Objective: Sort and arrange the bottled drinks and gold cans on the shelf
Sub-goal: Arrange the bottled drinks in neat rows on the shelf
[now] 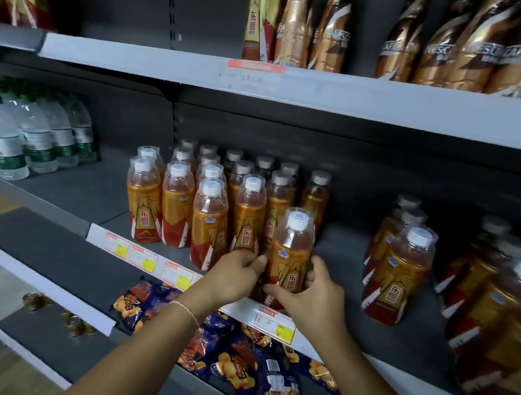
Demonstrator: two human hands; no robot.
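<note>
Front bottle (291, 251): at the front edge of the middle shelf (369, 250), just right of the bottle block (208, 202).
Right hand (313, 297): wrapped round its base.
Left hand (238, 276): fingers curled against its left side.

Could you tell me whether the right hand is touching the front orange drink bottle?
Touching. The head view shows the right hand curled round the orange drink bottle near its base.

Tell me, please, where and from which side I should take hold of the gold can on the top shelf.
Grip the gold can round its straight middle, coming from the front and left: the top shelf is bare on that side, while a coffee bottle stands close on its right, and its top runs out of view.
</note>
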